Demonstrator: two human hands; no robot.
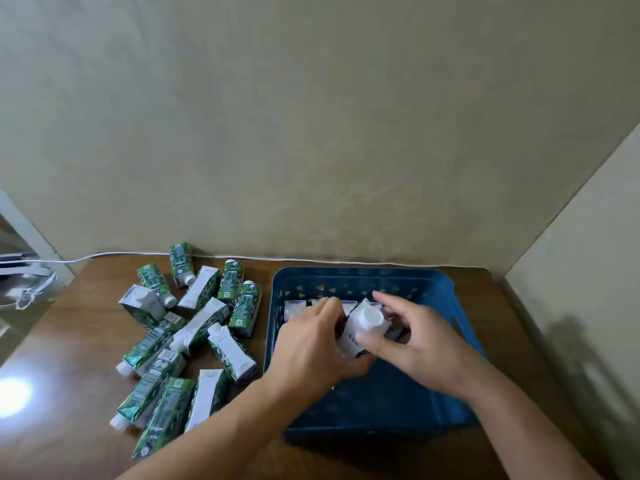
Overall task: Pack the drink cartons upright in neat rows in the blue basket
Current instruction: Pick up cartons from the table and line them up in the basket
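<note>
The blue basket (433, 285) sits on the right half of the wooden table. A few cartons (294, 308) stand upright along its far wall, partly hidden by my hands. Over the basket's middle, my left hand (311, 348) and my right hand (419, 344) both grip one white-topped carton (365, 327), its round cap facing up. Several green and white drink cartons (194, 327) lie scattered on the table left of the basket.
The table (69, 393) meets a beige wall at the back and another on the right. A white cable (114, 255) runs along the table's far edge. White cords hang off the far left.
</note>
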